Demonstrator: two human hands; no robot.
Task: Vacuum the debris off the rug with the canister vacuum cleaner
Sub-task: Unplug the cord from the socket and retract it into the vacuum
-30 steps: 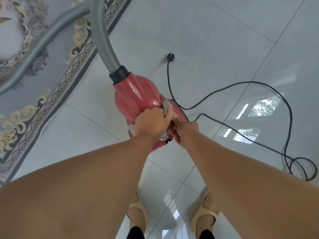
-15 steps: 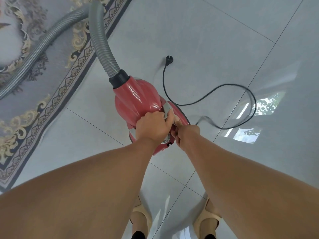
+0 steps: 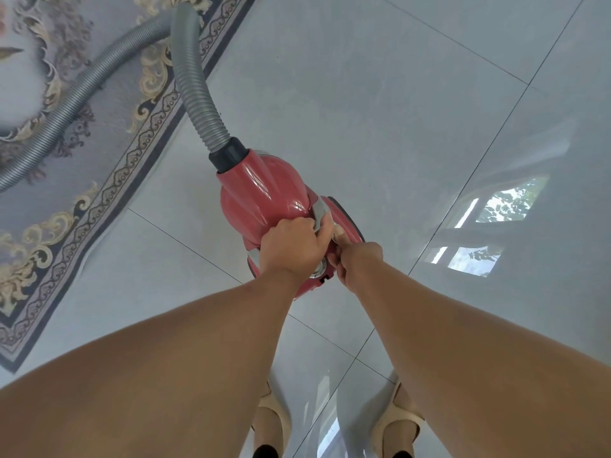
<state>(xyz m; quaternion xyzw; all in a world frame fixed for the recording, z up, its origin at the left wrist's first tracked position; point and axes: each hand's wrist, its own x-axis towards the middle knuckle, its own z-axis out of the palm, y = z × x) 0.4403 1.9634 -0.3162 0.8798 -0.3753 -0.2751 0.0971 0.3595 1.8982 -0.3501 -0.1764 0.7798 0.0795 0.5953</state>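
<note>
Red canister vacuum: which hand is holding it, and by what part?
The left hand grips the red plastic canister vacuum by its grey top handle. The right hand touches its rear; any grip there is hidden.

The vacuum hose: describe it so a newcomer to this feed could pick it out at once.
Start at the patterned rug, upper left, then find the red canister on the pale tiles beside its border. The hose is the grey ribbed tube leaving the canister's black collar, looping over and trailing back across the rug. Nothing else in view is ribbed and tubular.
</note>
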